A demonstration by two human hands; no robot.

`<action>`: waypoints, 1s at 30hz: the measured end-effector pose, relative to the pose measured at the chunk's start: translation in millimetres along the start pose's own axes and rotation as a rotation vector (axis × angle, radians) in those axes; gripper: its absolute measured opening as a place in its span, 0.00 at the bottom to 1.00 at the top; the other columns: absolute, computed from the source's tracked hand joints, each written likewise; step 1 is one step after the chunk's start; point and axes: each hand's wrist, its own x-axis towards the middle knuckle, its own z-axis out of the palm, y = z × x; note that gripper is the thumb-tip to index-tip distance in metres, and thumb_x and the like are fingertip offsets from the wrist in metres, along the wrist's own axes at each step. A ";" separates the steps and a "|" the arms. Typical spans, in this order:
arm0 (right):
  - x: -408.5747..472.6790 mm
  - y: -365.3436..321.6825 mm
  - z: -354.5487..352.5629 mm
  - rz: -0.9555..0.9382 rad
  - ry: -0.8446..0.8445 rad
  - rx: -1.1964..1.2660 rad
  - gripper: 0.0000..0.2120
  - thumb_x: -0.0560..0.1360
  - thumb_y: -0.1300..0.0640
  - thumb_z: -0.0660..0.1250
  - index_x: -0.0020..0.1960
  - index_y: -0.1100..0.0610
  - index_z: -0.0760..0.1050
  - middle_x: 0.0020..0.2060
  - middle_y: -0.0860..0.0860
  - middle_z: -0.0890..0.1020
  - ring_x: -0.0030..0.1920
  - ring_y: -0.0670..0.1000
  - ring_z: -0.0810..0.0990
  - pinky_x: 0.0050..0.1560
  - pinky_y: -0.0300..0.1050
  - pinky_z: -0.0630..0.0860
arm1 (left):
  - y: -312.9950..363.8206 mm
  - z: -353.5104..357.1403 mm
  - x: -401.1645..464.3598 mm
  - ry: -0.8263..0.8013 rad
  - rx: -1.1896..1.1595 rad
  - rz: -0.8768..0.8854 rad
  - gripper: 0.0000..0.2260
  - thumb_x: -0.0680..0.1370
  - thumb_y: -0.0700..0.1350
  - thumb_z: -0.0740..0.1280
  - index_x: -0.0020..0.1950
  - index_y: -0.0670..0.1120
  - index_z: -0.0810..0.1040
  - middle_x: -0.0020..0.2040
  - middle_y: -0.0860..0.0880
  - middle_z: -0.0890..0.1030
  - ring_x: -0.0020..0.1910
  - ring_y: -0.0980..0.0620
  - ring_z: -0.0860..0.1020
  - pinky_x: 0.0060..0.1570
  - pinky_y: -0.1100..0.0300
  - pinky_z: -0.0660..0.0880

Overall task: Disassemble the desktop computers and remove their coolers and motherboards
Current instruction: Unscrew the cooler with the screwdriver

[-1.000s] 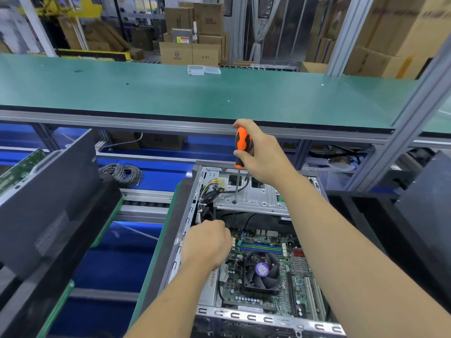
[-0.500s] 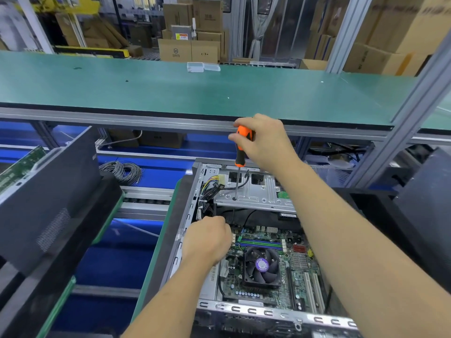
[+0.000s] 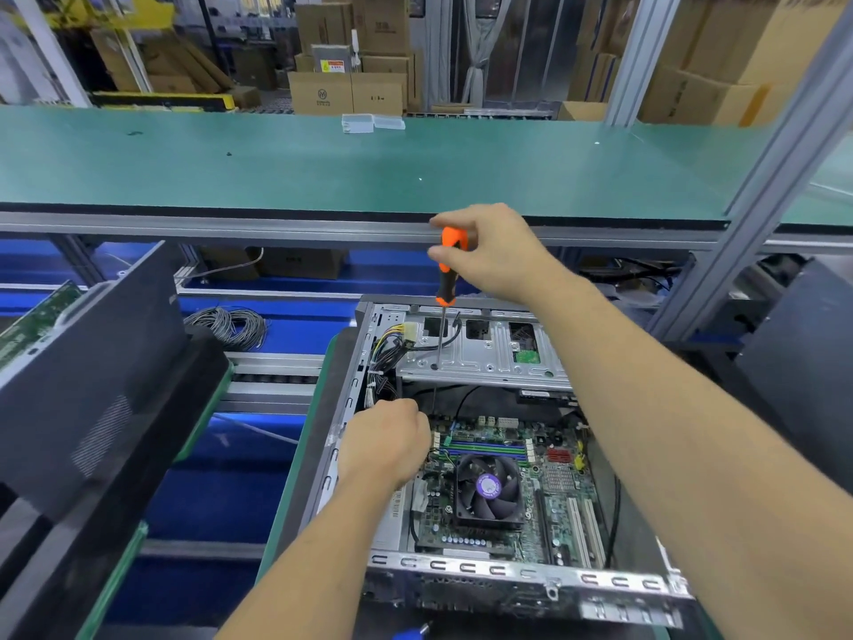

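The right hand [image 3: 501, 254] still pinches the orange-and-black screwdriver [image 3: 447, 274] by the top of its handle, but its fingers [image 3: 450, 220] have shifted round the handle since half a second ago, with the shaft still upright through the hole in the silver drive cage [image 3: 489, 358]. The left hand [image 3: 385, 443] stays low inside the open computer case [image 3: 521, 579], fingers curled at the shaft's lower end; what they hold cannot be told. The cooler [image 3: 488, 489] remains seated on the motherboard [image 3: 561, 482] just right of that hand.
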 end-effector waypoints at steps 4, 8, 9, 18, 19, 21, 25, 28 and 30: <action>-1.3 -7.0 14.8 -0.070 0.053 -0.101 0.14 0.78 0.54 0.68 0.63 0.52 0.80 0.51 0.53 0.80 0.55 0.54 0.77 0.58 0.43 0.70 | -0.7 1.4 0.2 0.009 0.011 0.004 0.15 0.78 0.50 0.51 0.35 0.48 0.69 0.33 0.51 0.75 0.32 0.50 0.74 0.32 0.57 0.67; -2.3 -2.9 13.4 0.048 0.129 0.185 0.14 0.77 0.55 0.71 0.61 0.53 0.82 0.50 0.52 0.79 0.53 0.51 0.79 0.61 0.45 0.73 | -0.4 1.3 1.1 0.014 0.020 -0.002 0.14 0.79 0.49 0.52 0.35 0.48 0.69 0.33 0.51 0.75 0.32 0.50 0.73 0.32 0.56 0.65; -1.6 -3.2 14.2 0.056 0.173 0.122 0.14 0.76 0.52 0.72 0.60 0.52 0.82 0.48 0.52 0.76 0.51 0.51 0.76 0.58 0.42 0.71 | 0.0 1.5 1.1 0.016 0.023 -0.001 0.14 0.79 0.49 0.52 0.35 0.48 0.69 0.33 0.51 0.75 0.32 0.51 0.73 0.32 0.56 0.65; 18.5 -30.6 1.4 0.070 -0.156 -0.574 0.24 0.80 0.39 0.61 0.39 0.59 0.68 0.33 0.53 0.70 0.34 0.56 0.72 0.37 0.48 0.68 | 0.0 1.7 0.7 0.030 0.036 0.016 0.15 0.78 0.50 0.53 0.35 0.48 0.69 0.31 0.52 0.75 0.30 0.52 0.72 0.28 0.58 0.61; 18.9 -34.8 2.1 0.054 -0.161 -0.677 0.23 0.81 0.39 0.59 0.41 0.58 0.67 0.34 0.52 0.68 0.37 0.57 0.71 0.39 0.49 0.68 | -0.1 2.1 0.7 0.031 0.037 0.019 0.15 0.78 0.50 0.53 0.35 0.48 0.69 0.31 0.52 0.75 0.30 0.53 0.72 0.28 0.58 0.61; 23.9 -41.0 -0.4 -0.015 -0.280 -0.695 0.15 0.82 0.46 0.60 0.51 0.58 0.73 0.41 0.54 0.74 0.44 0.59 0.73 0.44 0.51 0.72 | 0.1 2.0 0.4 0.033 0.032 0.023 0.15 0.78 0.49 0.53 0.35 0.48 0.70 0.30 0.52 0.75 0.29 0.53 0.72 0.28 0.59 0.61; 29.8 -52.9 -15.3 -0.024 -0.523 -0.717 0.11 0.79 0.52 0.64 0.49 0.61 0.76 0.42 0.56 0.79 0.36 0.56 0.79 0.34 0.48 0.74 | 0.7 1.1 0.1 0.020 0.030 0.018 0.15 0.79 0.49 0.53 0.35 0.48 0.70 0.31 0.51 0.75 0.30 0.51 0.73 0.29 0.58 0.64; 33.4 -51.0 -9.6 -0.002 -0.443 -0.737 0.21 0.81 0.44 0.62 0.42 0.62 0.69 0.41 0.54 0.75 0.37 0.58 0.75 0.37 0.47 0.71 | 0.3 1.1 0.5 0.024 0.031 0.021 0.15 0.79 0.49 0.53 0.34 0.49 0.69 0.30 0.52 0.75 0.29 0.52 0.73 0.27 0.59 0.62; 35.7 -48.2 -5.6 -0.038 -0.480 -0.700 0.13 0.79 0.51 0.65 0.52 0.62 0.72 0.50 0.55 0.78 0.45 0.59 0.77 0.43 0.51 0.75 | 0.6 1.1 0.3 0.025 0.032 0.025 0.15 0.79 0.49 0.53 0.34 0.49 0.68 0.30 0.52 0.75 0.29 0.52 0.73 0.27 0.59 0.61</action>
